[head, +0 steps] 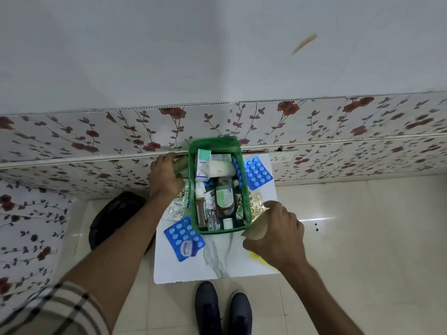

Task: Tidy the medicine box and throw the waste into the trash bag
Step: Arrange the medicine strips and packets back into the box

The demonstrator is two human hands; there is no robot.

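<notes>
Green medicine box (193,189) between hands

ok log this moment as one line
left hand open beside green box | right hand open at near corner | blue blister packs on board | trash bag left

**Soft indoor light, wide-angle bend**

Even, diffuse light fills the room, leaving the pale wall (217,44) bright and nearly shadowless. A white streak of glare lies on the glossy floor tiles (319,218) at right, and a fainter sheen marks the tiles at left. The wide lens bows the floral panel's (314,122) top edge and rail into curves, with stretching strongest toward the corners. Detail is soft throughout; the labels inside the green box (193,165) are mostly unreadable. The left hand (165,176) and right hand (275,234) show slight smear at the fingertips. A blurred tan mark (304,43) streaks the upper wall.
</notes>
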